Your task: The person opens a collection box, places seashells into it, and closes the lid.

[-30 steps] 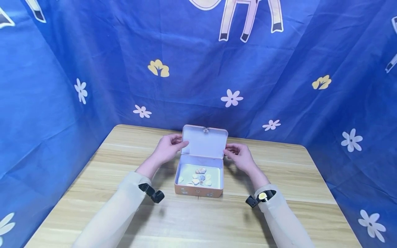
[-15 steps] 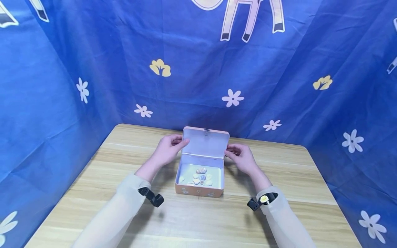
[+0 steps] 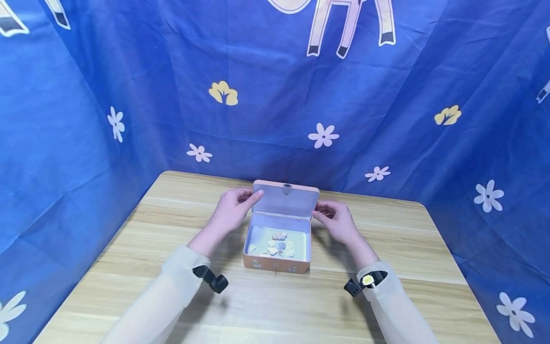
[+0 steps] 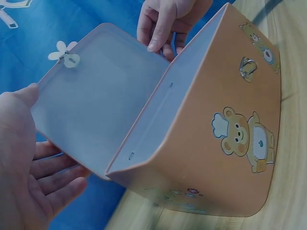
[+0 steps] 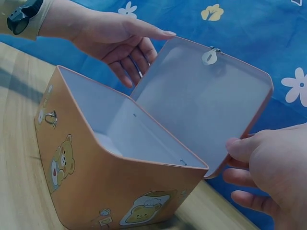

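Note:
An orange tin box [image 3: 275,263] printed with cartoon bears stands on the table, its hinged lid [image 3: 283,200] raised at the back. Several seashells [image 3: 281,246] lie on the pale floor inside. My left hand [image 3: 232,209] holds the lid's left edge, thumb over the inner face and fingers behind. At the opposite edge, my right hand [image 3: 337,222] pinches the lid between thumb and fingers; the right wrist view shows its thumb [image 5: 240,147] right at the rim. A metal clasp [image 5: 210,56] hangs from the lid's front edge, and a small catch [image 4: 248,68] is on the box front.
The wooden table [image 3: 275,306] has rounded back corners. Blue cloth [image 3: 266,95] with flower and animal prints hangs behind it and along both sides. A black wrist strap with a camera [image 3: 212,279] is on the left sleeve, another camera [image 3: 355,286] on the right.
The lid has tipped forward from nearly upright, its top edge coming lower and its inner face turning darker. Both hands have stayed at its side edges. The box keeps its place.

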`<state>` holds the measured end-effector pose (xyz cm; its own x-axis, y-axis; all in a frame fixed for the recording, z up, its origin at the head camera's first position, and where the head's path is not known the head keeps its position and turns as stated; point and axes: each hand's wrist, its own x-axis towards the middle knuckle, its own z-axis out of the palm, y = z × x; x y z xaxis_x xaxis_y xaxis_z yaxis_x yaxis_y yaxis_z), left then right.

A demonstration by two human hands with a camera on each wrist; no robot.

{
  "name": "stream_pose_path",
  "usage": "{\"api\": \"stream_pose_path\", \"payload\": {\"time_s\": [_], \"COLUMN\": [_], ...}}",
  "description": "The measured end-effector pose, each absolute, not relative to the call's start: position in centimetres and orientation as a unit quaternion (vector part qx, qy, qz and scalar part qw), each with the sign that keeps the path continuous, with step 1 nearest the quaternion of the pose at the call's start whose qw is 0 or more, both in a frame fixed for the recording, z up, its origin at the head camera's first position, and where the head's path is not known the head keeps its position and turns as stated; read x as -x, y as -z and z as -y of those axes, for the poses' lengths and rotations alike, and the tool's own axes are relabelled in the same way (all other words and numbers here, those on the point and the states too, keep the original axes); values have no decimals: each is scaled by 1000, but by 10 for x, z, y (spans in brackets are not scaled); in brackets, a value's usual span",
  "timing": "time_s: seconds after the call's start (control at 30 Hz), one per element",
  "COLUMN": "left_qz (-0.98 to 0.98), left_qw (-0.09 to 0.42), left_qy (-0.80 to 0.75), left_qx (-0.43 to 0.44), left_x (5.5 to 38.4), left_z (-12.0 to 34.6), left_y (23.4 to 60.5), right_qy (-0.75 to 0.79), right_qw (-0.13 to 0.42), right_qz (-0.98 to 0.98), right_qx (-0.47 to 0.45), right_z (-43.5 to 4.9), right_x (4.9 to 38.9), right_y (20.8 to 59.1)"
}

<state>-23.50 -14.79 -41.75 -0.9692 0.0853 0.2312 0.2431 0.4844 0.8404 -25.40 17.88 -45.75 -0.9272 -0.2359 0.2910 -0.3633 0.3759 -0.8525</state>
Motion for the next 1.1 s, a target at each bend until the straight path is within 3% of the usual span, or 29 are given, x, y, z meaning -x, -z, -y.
{"api": "stream_pose_path", "payload": {"time_s": [0.57,1.1], "left_qz": [866,864], "left_qw": [116,134], "left_qy": [483,482], "left_qx": [62,57], "left_x": [228,226], "left_z": [140,140], "left_y": [421,425], "right_qy": [-525,-522], "right_qw": [66,66], "right_qz": [826,829], "right_qx": [-195,-189], "right_z": [-169,-181], "right_x": [222,245], "right_y": [422,456]}}
